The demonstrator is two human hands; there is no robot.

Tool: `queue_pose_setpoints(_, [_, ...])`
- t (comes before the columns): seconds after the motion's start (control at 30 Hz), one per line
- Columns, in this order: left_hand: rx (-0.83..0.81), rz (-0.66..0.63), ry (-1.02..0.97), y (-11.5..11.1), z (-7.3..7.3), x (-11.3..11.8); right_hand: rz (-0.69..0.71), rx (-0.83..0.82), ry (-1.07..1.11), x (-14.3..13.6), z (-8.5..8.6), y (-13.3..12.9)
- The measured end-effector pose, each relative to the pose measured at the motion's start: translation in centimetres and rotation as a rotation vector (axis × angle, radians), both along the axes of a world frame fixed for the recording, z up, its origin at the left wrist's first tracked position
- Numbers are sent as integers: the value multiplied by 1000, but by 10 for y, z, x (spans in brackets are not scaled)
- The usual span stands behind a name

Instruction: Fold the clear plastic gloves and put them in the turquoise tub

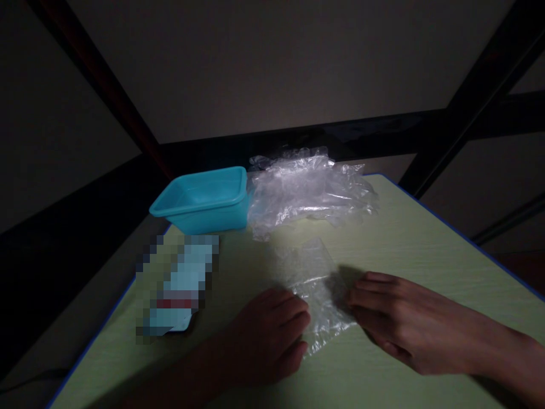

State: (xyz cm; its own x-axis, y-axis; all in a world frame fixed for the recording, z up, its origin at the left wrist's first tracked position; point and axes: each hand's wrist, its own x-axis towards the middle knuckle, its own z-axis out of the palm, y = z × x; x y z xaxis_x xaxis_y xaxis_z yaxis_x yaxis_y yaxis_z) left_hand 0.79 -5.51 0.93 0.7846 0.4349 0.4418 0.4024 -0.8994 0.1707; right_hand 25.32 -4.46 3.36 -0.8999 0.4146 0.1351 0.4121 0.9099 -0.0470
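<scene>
Head view shows a small, flat, clear plastic sheet (317, 289) lying on the pale green bench (426, 238), directly between my two hands. My left hand (268, 335) rests palm down at the sheet's left edge, fingers loosely curled and touching the film; it grips nothing that I can confirm. My right hand (395, 326) lies at the sheet's right edge, fingers extended towards it, fingertips touching or just on the film; whether they pinch it I cannot tell. The sheet's long axis runs away from me, tilted slightly left at the far end. Both hands are about equally near, one on each side.

Beyond the sheet sits a crumpled heap of clear plastic film (306, 193), well apart from the hands. A turquoise rectangular plastic tub (204, 201) stands just beside that heap, on its left. A flat, blurred-out object (179, 284) lies near the bench's left edge; its nature cannot be made out.

Lighting is dim. The sheet's near corner is hard to trace against the bench, and both forearms are cut off by the frame.
</scene>
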Motion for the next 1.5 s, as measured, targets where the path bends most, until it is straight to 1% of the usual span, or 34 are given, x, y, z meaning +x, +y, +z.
queue_pose_setpoints(0.17, [-3, 19, -19, 0, 1, -1, 0, 0, 28, 1, 3, 0])
queue_pose_setpoints(0.37, [59, 83, -110, -3, 2, -5, -23, 25, 133, 4, 11, 0])
queue_pose_setpoints(0.63, [137, 172, -172, -5, 4, -1, -44, 44, 207, 1, 6, -2])
queue_pose_setpoints(0.8, [172, 180, -155, -7, 6, 0, -82, 34, 251, 0, 9, 0])
queue_pose_setpoints(0.87, [180, 195, -158, -7, 1, -2, -93, 30, 280, -1, 9, 1])
queue_pose_setpoints(0.97, [211, 189, -216, -5, -13, -5, -115, 25, 305, -2, 9, 3])
queue_pose_setpoints(1.03, [234, 148, -207, -3, -21, -7, -118, 23, 301, -2, 8, 3])
queue_pose_setpoints(1.07, [234, 107, -139, -3, -23, -7, -117, 25, 298, -2, 7, 3])
queue_pose_setpoints(1.1, [251, 122, -141, -3, -24, -6, -114, 28, 297, -3, 7, 2])
queue_pose_setpoints(1.17, [291, 190, -205, -4, -21, -3, -107, 45, 301, -4, 7, 2])
queue_pose_setpoints(1.27, [296, 193, -129, -6, -9, 2, -96, 83, 314, -4, 8, 1])
queue_pose_setpoints(1.33, [283, 215, -123, -6, -4, 4, -82, 111, 321, -4, 7, 1])
queue_pose_setpoints(1.4, [272, 219, -132, -5, -4, 5, -61, 124, 314, -2, 5, 2])
queue_pose_setpoints(1.5, [245, 213, -109, -2, -7, 4, -24, 112, 266, 1, 0, 4])
